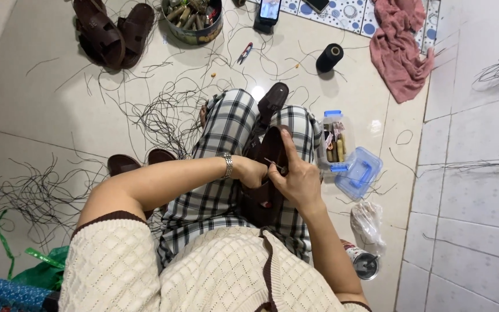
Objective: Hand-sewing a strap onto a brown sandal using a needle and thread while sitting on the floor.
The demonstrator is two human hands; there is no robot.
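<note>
In the head view a person sits on the tiled floor (47, 115) with a dark brown sandal (270, 167) resting on the lap, between the knees of the checked trousers (220, 190); the left hand (253, 172), with a metal watch at the wrist, is curled closed around the sandal's near-left edge, and the right hand (298, 179) presses on its right side, index finger stretched up along the leather, thumb and other fingers pinched narrowly on what looks like a thin needle (274, 164), though it is too small to be sure; the work in hand seems to be stitching, and to do it well the left hand should brace the sandal firmly against the thigh while the right drives the point straight through, short of the fingers behind; the sandal's long axis runs near to far, one end towards the body and the other pointing away to the far side, tilted slightly right; loose black threads (168, 115) lie scattered left and far; a second sandal (273, 101) sits just beyond the knees, a pair of sandals (114, 32) far left, a black thread spool (330, 58) far right, an open clear plastic box (337, 138) with its blue lid (358, 172) just right of the lap.
</note>
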